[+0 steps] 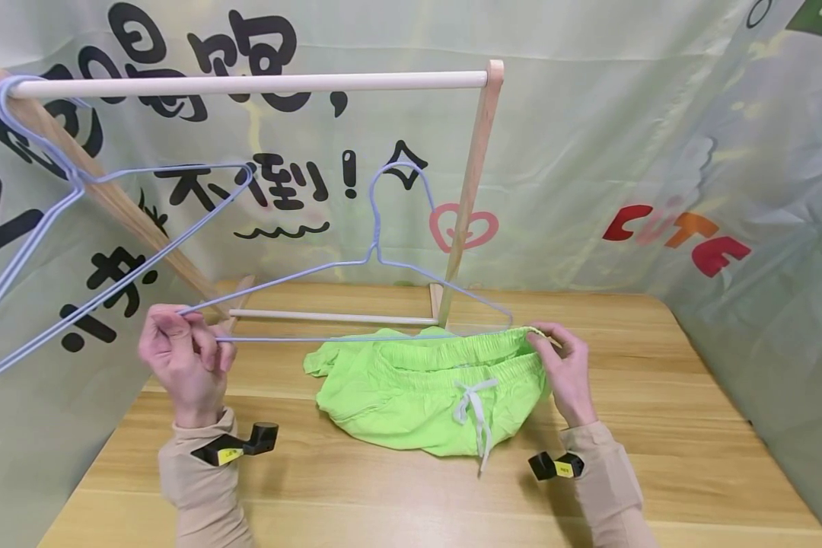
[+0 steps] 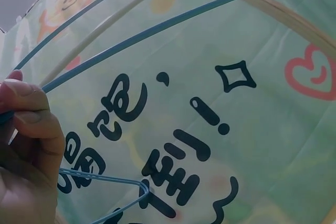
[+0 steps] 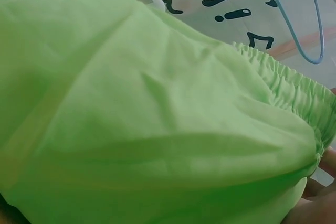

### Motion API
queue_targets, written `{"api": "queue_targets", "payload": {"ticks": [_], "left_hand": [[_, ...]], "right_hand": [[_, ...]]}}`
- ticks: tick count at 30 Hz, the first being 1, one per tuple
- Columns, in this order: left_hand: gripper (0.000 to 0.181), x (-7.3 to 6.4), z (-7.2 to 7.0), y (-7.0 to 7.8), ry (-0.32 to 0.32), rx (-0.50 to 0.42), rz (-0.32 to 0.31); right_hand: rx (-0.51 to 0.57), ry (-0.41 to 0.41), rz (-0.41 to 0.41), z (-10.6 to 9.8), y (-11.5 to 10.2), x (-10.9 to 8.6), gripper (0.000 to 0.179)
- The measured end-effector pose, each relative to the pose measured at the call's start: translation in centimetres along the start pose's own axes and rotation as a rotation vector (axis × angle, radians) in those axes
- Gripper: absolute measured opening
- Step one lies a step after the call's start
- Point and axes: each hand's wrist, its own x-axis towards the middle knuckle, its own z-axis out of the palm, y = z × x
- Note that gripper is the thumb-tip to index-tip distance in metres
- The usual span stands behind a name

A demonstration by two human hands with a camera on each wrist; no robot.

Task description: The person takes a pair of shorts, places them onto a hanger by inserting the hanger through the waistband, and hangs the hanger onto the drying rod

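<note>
My left hand [image 1: 188,358] grips one end of a light blue wire hanger [image 1: 288,280], its hook pointing up. In the left wrist view the fingers [image 2: 37,124] curl around the hanger's end. Lime green drawstring shorts [image 1: 377,411] lie bunched on the table, a white drawstring tied in a bow [image 1: 476,399] at the front. With thumb and fingers my right hand [image 1: 567,373] pinches the right side of the elastic waistband [image 3: 294,90]. The hanger's free end hovers near that side, apart from the waistband in the right wrist view; its lower bar crosses the waistband's back edge in the head view.
Behind the shorts stands a wooden rack with a white top rail [image 1: 281,82] and a low white bar [image 1: 336,317]. More blue hangers [image 1: 75,179] hang at the rail's left end, close above my left hand. A printed curtain [image 1: 575,137] backs the wooden table [image 1: 685,449].
</note>
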Motion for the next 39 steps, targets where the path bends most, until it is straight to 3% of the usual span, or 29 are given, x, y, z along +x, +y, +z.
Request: {"api": "queue_targets", "payload": {"ticks": [9, 19, 30, 39], "left_hand": [[0.03, -0.2, 0.0, -0.5, -0.066, 0.031, -0.014], [0.03, -0.5, 0.3, -1.3, -0.132, 0.131, -0.029], [0.031, -0.9, 0.6, -2.3, -0.203, 0.2, 0.016], [0.036, -1.6, 1.3, -3.2, -0.235, 0.329, 0.034]], "right_hand": [[0.026, 0.02, -0.013, 0.1, 0.1, 0.0, 0.012], [0.053, 0.047, -0.036, 0.3, 0.0, -0.1, 0.012], [0.113, 0.092, -0.057, 0.6, -0.1, -0.1, 0.009], [0.121, 0.103, -0.056, 0.6, -0.1, 0.0, 0.012]]}}
